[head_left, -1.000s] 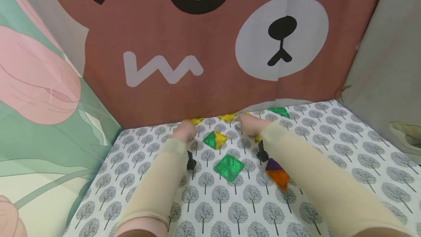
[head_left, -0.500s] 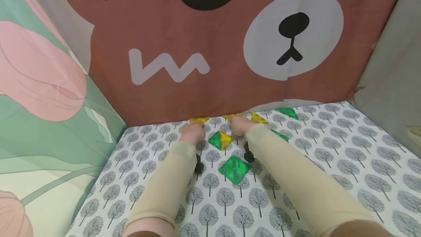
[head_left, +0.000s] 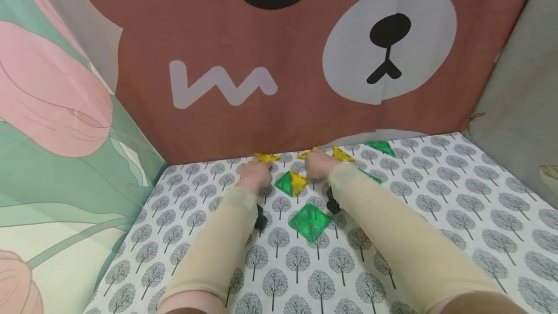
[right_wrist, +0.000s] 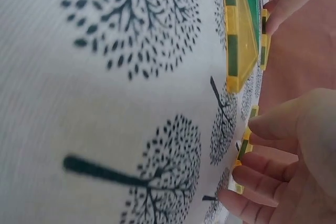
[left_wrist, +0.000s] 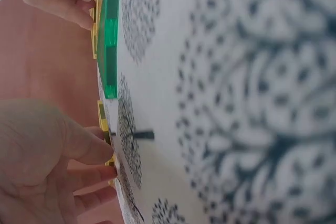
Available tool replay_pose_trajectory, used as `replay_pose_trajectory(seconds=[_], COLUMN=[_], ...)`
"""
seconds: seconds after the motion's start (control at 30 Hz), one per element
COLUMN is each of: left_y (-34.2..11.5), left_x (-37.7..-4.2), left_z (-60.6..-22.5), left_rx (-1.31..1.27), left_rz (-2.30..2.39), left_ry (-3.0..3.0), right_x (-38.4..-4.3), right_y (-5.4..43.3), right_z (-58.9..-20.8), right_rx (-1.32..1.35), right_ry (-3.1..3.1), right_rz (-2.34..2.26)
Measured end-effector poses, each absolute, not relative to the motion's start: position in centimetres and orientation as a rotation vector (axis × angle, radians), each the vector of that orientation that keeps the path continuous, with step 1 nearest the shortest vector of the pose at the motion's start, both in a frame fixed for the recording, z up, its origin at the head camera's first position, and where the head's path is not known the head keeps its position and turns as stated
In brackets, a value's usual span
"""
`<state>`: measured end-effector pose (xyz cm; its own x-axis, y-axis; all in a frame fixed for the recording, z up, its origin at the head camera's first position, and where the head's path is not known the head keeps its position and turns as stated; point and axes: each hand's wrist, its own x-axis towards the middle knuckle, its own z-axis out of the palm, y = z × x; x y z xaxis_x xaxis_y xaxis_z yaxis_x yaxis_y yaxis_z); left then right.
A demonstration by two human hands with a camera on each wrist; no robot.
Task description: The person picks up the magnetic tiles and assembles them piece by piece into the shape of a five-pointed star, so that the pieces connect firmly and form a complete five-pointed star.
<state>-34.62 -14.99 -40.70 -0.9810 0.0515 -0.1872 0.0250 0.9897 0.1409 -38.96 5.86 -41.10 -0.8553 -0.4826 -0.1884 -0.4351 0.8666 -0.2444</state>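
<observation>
My left hand [head_left: 255, 176] reaches to the back of the patterned cloth. Its thumb and fingers pinch a yellow triangular magnetic tile [head_left: 267, 158], its edge showing beside the thumb in the left wrist view. Farther right, my right hand [head_left: 320, 164] holds another yellow triangular magnetic tile [head_left: 307, 154] between thumb and fingers, partly covered by the hand. Between the two hands lies a diamond of one green and one yellow triangle [head_left: 298, 184]. Nearer to me is a larger green diamond [head_left: 310, 222], flat on the cloth.
Right of my right hand lie a yellow triangle [head_left: 343, 154] and a green triangle [head_left: 380, 148]. My right sleeve [head_left: 392, 236] partly hides a green tile [head_left: 371, 176] and an orange one [head_left: 366, 236]. A brown bear-print curtain [head_left: 218, 134] borders the cloth's back edge.
My right hand has moved left onto the middle yellow triangle, uncovering the yellow one to its right. The right sleeve now covers most of the orange and purple piece. The view has shifted slightly.
</observation>
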Motion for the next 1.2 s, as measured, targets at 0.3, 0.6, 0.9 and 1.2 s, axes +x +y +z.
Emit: replay_pose_trajectory(seconds=[0.3,0.6,0.9,1.2], left_y=[-13.6,-12.2,-11.5,-11.1], left_x=[-34.6,-34.2,-34.3,-34.7], left_z=[-40.5,-40.2,-40.2,-40.2], left_rx=[0.102,0.088,0.200,0.198], left_rz=[0.291,0.396,0.385,0.403], left_ry=[2.888,2.845,2.845,2.833], right_x=[-37.2,-36.9,-36.9,-36.6], right_y=[7.1,7.8,7.5,7.3], right_z=[-40.2,-40.0,-39.9,-39.7], right_rx=[-0.685,-0.673,-0.563,-0.564], right_ry=[2.808,2.794,2.712,2.692], right_rz=[-0.359,-0.398,-0.357,-0.292])
